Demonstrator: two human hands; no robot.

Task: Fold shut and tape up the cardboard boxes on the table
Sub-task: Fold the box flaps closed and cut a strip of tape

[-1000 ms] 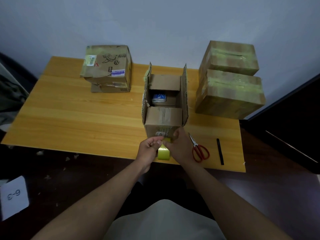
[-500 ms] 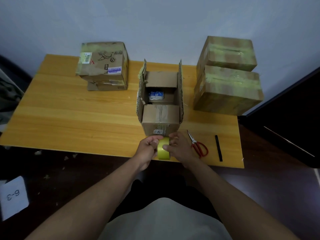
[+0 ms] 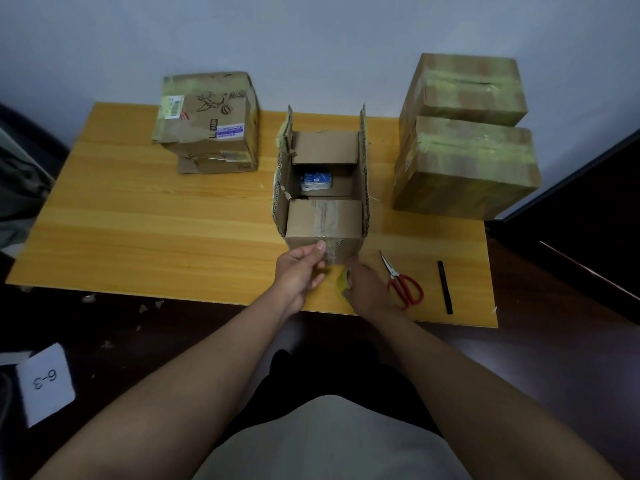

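Observation:
An open cardboard box [image 3: 323,220] stands mid-table with its two side flaps upright and its near and far flaps folded in; a blue-and-white packet [image 3: 316,181] lies inside. My right hand [image 3: 367,289] grips a yellow tape roll [image 3: 343,281] just in front of the box. My left hand [image 3: 299,271] pinches the pulled-out tape end against the box's near face. A short clear strip runs between the two hands.
Two taped boxes [image 3: 464,140] are stacked at the back right. A worn taped box [image 3: 207,119] sits at the back left. Red-handled scissors [image 3: 401,282] and a black pen [image 3: 445,287] lie right of my hands, near the table's front edge [image 3: 173,296].
My left hand has drawn the tape end up and away from the roll to the box's near face. My right hand has shifted the roll slightly right and lower.

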